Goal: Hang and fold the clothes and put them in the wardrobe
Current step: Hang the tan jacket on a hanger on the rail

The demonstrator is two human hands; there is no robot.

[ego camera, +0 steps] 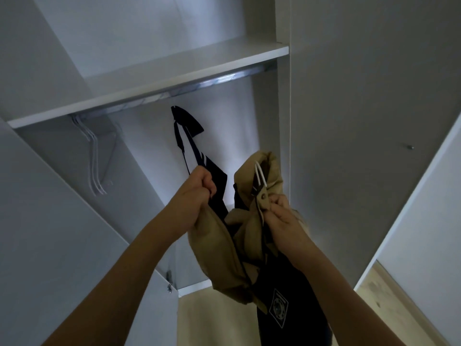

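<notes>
Clothes bundle held below the wardrobe rail, hook not yet on it.
Tan jacket (224, 250) and dark garment (287, 295) sit at lower centre; the right hand (282, 213) pinches the collar just under the white hanger hook (259, 176), the left hand (197, 188) grips dark fabric. The rail (174, 92) runs above, upper left to right.

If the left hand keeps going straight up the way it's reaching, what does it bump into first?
Probably the metal rail under the shelf. The left hand, its grip on the dark garment, points up at it; depth is unclear.
</notes>
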